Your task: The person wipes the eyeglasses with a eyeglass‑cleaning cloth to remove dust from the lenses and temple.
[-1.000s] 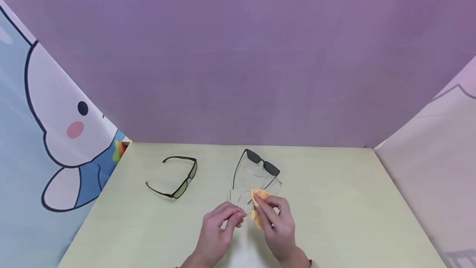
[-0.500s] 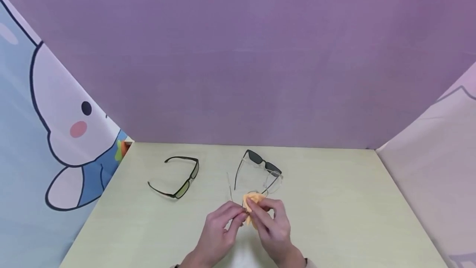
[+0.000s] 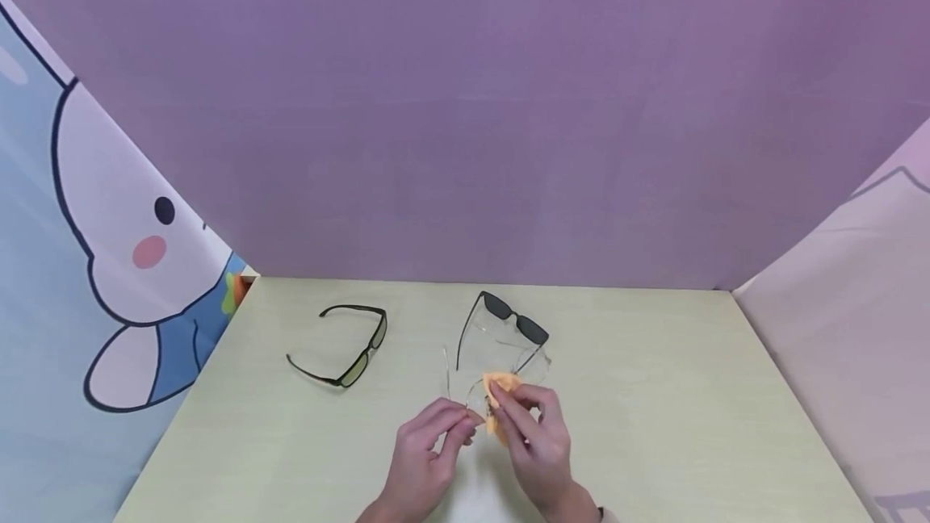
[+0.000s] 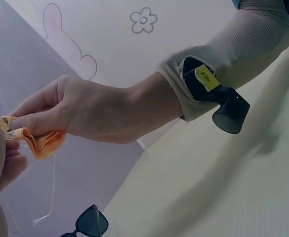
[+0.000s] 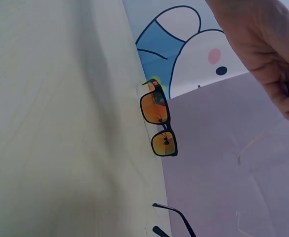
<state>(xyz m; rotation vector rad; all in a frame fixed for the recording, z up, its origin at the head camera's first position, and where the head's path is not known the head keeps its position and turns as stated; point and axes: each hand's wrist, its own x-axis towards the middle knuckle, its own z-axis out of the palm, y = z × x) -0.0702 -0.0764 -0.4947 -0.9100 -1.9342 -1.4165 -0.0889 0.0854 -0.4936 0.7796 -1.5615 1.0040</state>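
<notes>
In the head view my left hand pinches the rim of a pair of thin wire-framed eyeglasses with clear lenses. My right hand pinches a folded orange cleaning cloth against the eyeglasses' lens near the nose bridge. Both hands are held above the table, close together. The left wrist view shows the cloth bunched under the right thumb, with a thin temple arm hanging below it. Part of the eyeglasses is covered by the cloth and fingers.
Black-framed glasses with greenish lenses lie unfolded on the pale table at the left. Dark sunglasses lie just beyond the hands. A purple backdrop rises behind the table, with patterned cloth panels at both sides.
The cloth moved left over the lens towards my left fingers, then back right, so part of the lens shows again. The eyeglasses tilted slightly meanwhile. Both pairs on the table stayed put.
</notes>
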